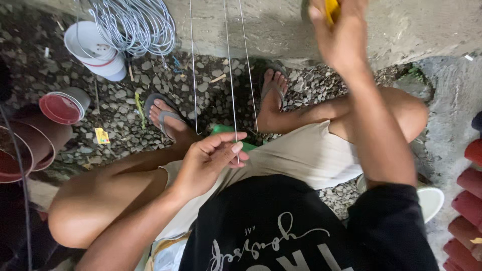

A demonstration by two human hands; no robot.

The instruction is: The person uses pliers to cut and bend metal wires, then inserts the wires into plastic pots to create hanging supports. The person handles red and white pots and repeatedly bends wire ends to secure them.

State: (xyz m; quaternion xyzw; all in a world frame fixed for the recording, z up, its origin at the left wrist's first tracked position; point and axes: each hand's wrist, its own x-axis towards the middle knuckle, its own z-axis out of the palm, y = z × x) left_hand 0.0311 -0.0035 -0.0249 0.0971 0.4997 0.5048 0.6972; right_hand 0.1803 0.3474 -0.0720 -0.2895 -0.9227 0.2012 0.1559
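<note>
sitting over gravel ground (120, 108), concrete wall (281, 25), hands (208, 160) pinching wire (230, 75)

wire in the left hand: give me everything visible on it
The wire is thin, straight, pale grey and metallic-looking. It runs nearly vertically from the top edge of the head view down to the left hand, whose thumb and fingertips pinch its lower end above the lap. Two similar straight wires flank it, one on each side, both apart from that hand. Its upper end leaves the frame, so what holds it there cannot be seen. Behind it lie gravel and the person's sandalled feet.
</note>
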